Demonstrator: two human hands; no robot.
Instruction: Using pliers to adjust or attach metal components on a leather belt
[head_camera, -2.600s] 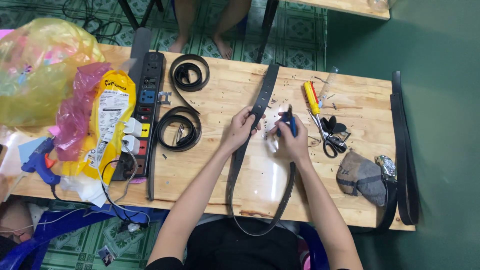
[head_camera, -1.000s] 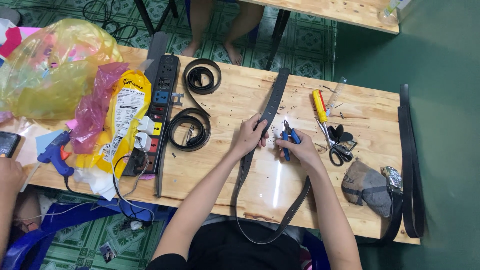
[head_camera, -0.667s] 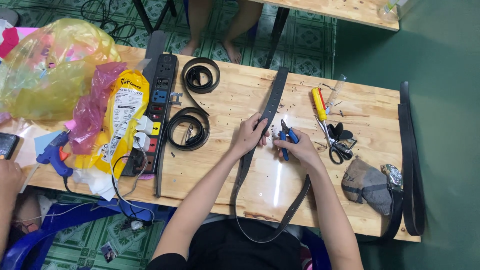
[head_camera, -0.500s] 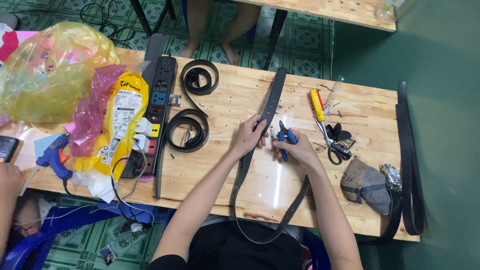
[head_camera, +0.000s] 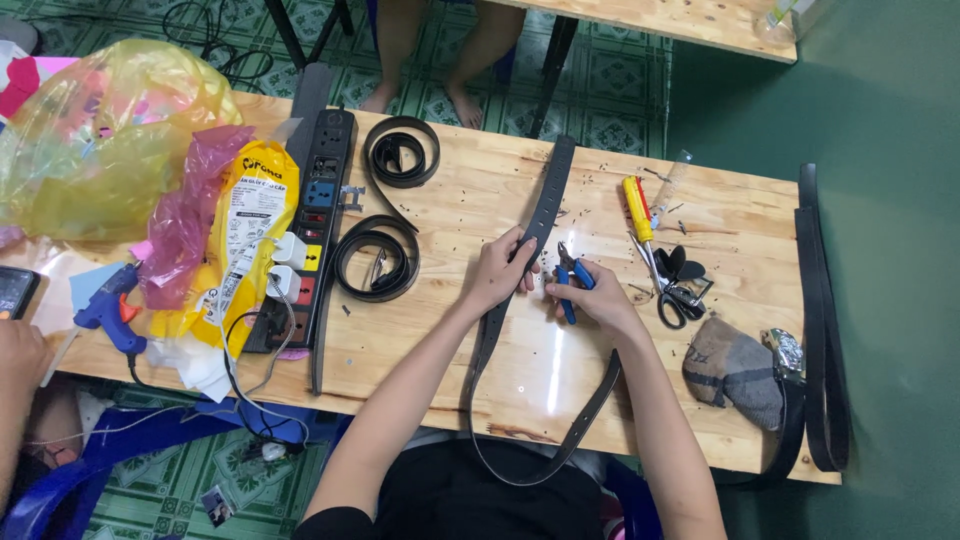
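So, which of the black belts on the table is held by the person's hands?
The long belt at the table's middle: the left hand presses it, and it loops off the near edge. The two coiled belts lie untouched beside the power strip.

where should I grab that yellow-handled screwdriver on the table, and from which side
Probably grip the yellow-handled screwdriver by its thick yellow handle, pinching across it from above. It lies flat on the table, handle toward the far edge; the thin shaft runs down toward the scissors, which crowd that end.
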